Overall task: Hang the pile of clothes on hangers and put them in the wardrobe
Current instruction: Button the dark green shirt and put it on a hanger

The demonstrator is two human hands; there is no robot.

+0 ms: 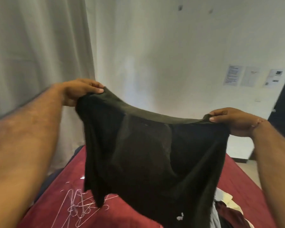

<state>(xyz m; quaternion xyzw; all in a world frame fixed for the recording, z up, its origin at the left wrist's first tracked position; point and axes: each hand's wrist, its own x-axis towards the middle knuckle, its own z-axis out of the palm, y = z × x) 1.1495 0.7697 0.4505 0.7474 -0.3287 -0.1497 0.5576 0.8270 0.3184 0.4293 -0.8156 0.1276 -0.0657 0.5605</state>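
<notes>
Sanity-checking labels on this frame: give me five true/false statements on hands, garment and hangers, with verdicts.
1. Both hands hold the black garment up by its top edge. True: left hand and right hand each pinch a corner.
2. The garment is already on a hanger. False: no hanger is in it.
3. Wire hangers lie on the red bedcover, lower left. True.
4. The garment is white. False: it is black, with a small white logo near the hem.
5. The other clothes lie under the hangers. False: they lie at lower right, apart from them.

Matt black cloth garment (148,153); thin wire hangers (79,206).
</notes>
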